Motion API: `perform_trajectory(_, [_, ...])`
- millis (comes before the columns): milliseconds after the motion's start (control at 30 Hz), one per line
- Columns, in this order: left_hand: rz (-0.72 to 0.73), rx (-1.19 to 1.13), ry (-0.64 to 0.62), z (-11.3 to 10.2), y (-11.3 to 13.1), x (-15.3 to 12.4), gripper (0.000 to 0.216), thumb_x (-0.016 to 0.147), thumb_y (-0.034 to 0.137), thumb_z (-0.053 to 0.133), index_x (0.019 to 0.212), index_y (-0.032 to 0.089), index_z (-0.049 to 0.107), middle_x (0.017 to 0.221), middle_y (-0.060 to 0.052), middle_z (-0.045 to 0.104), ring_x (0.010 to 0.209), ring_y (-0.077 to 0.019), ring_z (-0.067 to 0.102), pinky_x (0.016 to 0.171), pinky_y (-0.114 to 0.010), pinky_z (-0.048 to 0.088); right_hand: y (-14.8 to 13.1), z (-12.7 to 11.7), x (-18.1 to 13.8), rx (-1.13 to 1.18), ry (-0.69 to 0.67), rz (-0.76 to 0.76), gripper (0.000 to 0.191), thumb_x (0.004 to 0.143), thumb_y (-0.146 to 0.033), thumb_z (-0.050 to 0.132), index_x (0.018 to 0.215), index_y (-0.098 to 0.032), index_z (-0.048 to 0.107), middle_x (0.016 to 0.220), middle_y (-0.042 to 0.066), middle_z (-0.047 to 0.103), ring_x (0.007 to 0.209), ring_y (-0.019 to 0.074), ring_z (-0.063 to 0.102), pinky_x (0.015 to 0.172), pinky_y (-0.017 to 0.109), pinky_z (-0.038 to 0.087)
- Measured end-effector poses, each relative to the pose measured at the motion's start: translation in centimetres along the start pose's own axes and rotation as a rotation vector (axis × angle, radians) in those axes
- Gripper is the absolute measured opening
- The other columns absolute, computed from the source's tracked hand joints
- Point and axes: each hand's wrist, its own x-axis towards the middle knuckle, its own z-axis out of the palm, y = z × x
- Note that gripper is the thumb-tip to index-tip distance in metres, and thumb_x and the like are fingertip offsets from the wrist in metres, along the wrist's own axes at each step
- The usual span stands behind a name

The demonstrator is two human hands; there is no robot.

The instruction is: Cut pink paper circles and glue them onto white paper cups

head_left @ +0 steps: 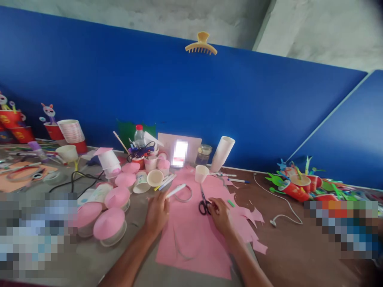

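My left hand point(157, 213) is closed around a white stick-like marker point(176, 190), which points up and to the right over the left edge of the pink paper point(191, 239). At the paper's right side, my right hand point(220, 215) has its fingers at the dark handles of a pair of scissors point(202, 197). The scissor blades point away from me, towards a white paper cup point(201, 173). Between my hands lies a roll of clear tape point(183, 193) on the paper. Pink offcuts point(254, 215) are scattered along the sheet's right edge.
Cups with pink cone tops point(109, 223) stand on the left. A lit screen point(181, 149), a glass jar point(203, 154) and a white paper roll point(223, 153) stand along the blue partition point(167, 87). A white cable point(287, 199) and red cups point(296, 191) are on the right.
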Motion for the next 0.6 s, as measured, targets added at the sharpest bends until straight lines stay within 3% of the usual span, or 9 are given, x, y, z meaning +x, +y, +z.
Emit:
perform_trajectory(133, [0.004, 0.214, 0.002, -0.3, -0.3, 0.3, 0.043, 0.080, 0.015, 0.049, 0.123, 0.016, 0.055, 0.109, -0.016, 0.055, 0.104, -0.0313, 0.052, 0.091, -0.044, 0.038, -0.6, 0.0, 0.1, -0.276, -0.084, -0.035, 0.023, 0.087, -0.026, 0.049, 0.096, -0.016, 0.067, 0.088, 0.009, 0.065, 0.085, 0.0224, 0.054, 0.078, 0.032, 0.039])
perform_trajectory(233, [0.021, 0.301, 0.066, -0.4, 0.5, 0.0, 0.041, 0.078, 0.018, 0.053, 0.119, 0.019, 0.058, 0.120, -0.017, 0.049, 0.113, -0.0348, 0.045, 0.098, -0.049, 0.031, -2.0, -0.1, 0.1, -0.401, -0.126, -0.013, 0.021, 0.087, -0.027, 0.053, 0.098, -0.018, 0.067, 0.093, 0.009, 0.066, 0.092, 0.0233, 0.053, 0.083, 0.033, 0.034])
perform_trajectory(433, [0.065, 0.055, -0.273, 0.3, 1.5, -1.0, 0.017, 0.081, 0.026, 0.055, 0.091, 0.022, 0.067, 0.080, -0.009, 0.064, 0.085, -0.0268, 0.057, 0.094, -0.040, 0.033, -3.7, -0.3, 0.3, -0.588, -0.204, 0.017, 0.020, 0.088, -0.032, 0.052, 0.099, -0.021, 0.065, 0.094, 0.008, 0.067, 0.094, 0.0243, 0.051, 0.079, 0.033, 0.028])
perform_trajectory(600, [-0.038, 0.076, -0.318, 0.2, 1.4, -1.1, 0.015, 0.080, 0.028, 0.056, 0.088, 0.021, 0.067, 0.081, -0.009, 0.067, 0.083, -0.0262, 0.059, 0.090, -0.037, 0.035, -3.5, -0.9, 0.1, -0.617, -0.273, 0.031, 0.015, 0.086, -0.030, 0.056, 0.094, -0.022, 0.065, 0.091, 0.006, 0.069, 0.092, 0.0240, 0.053, 0.078, 0.034, 0.025])
